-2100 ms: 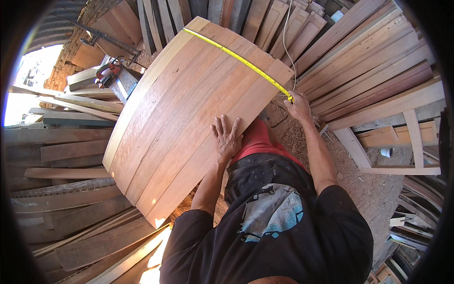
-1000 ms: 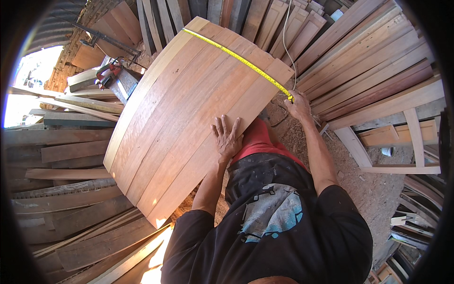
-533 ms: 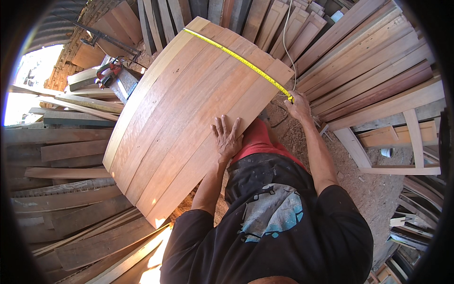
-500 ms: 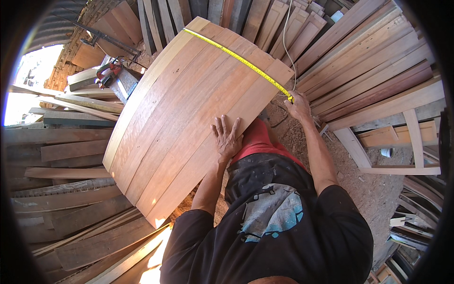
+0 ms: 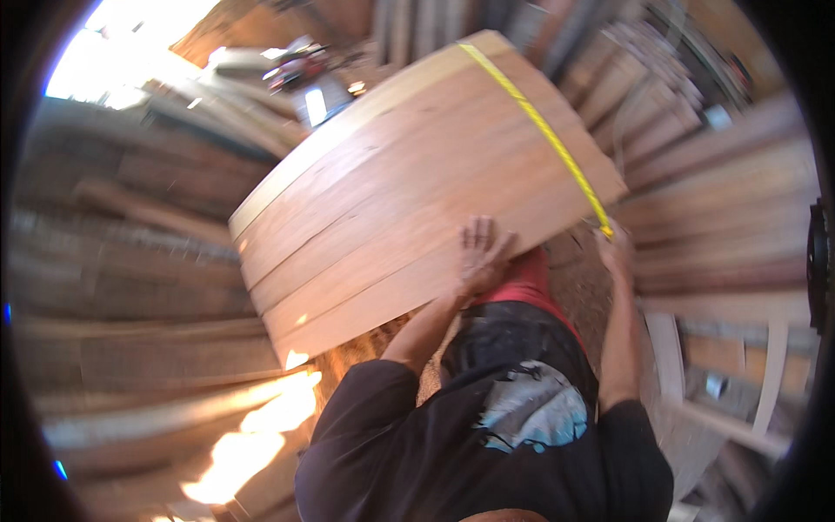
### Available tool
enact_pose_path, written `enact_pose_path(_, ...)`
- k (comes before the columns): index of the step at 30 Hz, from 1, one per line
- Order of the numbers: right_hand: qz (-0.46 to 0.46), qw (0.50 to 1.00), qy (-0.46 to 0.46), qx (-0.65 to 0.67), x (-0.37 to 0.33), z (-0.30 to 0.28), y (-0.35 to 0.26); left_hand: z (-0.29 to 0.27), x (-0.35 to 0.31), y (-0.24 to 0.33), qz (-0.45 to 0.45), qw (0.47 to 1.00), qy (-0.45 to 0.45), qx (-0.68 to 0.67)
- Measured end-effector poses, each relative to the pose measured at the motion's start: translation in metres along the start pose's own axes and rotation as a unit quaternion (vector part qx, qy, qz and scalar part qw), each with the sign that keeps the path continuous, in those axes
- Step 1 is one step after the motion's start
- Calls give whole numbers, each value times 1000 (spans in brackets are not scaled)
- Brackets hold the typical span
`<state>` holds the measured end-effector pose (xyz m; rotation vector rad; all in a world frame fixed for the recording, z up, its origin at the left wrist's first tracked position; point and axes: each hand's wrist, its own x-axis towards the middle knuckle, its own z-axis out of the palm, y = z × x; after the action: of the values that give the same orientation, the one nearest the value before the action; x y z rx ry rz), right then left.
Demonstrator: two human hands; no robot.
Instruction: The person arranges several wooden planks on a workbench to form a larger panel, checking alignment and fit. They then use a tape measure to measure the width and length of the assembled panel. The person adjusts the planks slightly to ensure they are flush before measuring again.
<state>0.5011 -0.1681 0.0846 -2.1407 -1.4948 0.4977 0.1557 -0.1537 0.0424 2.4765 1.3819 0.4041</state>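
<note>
While bright light [image 5: 252, 444] fell across stacked boards [image 5: 156, 348] at lower left, I had the left grip [image 5: 481, 261] laid on a broad wooden panel [image 5: 374, 183], palm down and fingers spread over its near edge. The panel lay diagonally across the middle of the head view, in front of a red garment [image 5: 526, 283] and a black shirt [image 5: 409, 435]. A yellow tape measure [image 5: 548, 135] stretched from the panel's far edge over its right end to my right grip [image 5: 615, 250], which was closed on the near end, just past the wood; blur hid how each finger sat. Beyond the panel's upper left edge was a red-and-dark object [image 5: 300, 70], too smeared to identify. A pale wooden frame [image 5: 771, 374] stood at lower right.
</note>
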Motion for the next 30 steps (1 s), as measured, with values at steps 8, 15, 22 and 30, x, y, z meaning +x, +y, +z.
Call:
enact_pose_path(8, 22, 996, -48, -68, 7, 8, 11, -2, -7, -5, -29, 998, -24, -51)
enact_pose_path(15, -13, 996, -17, -87, 9, 10, 20, 0, -3, -3, -28, 997, -23, -63)
enact_pose_path(22, 2, 997, -23, -71, 10, 14, 28, 3, -5, -7, -15, 995, -3, -97)
enact_pose_path(30, -1, 997, -38, -64, 11, 9, 16, 6, -9, -8, -18, 997, 10, -72)
